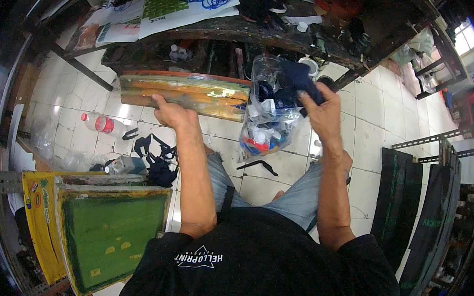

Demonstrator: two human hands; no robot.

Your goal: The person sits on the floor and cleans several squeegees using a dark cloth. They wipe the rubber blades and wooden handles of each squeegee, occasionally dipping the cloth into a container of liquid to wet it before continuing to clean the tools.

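Observation:
My left hand (175,113) is closed on the near edge of a paint-stained, orange-brown screen frame (219,97), its thumb along the top. The frame is seen at a steep slant, and part of my fingers is hidden. My right hand (322,111) grips a bunched navy cloth (298,79) between thumb and fingers. The cloth is over a clear plastic bag (248,127), which holds dark cloth and some white, blue and red items. The bag is beside the frame's right end, between my knees and the workbench.
Ahead stands a dark workbench (202,33) with printed sheets (176,7) on it. A bottle with a red cap (104,124) and black strips (157,155) lie on the tiled floor. Green screen frames (111,233) lean at the lower left; dark panels (397,190) are at the right.

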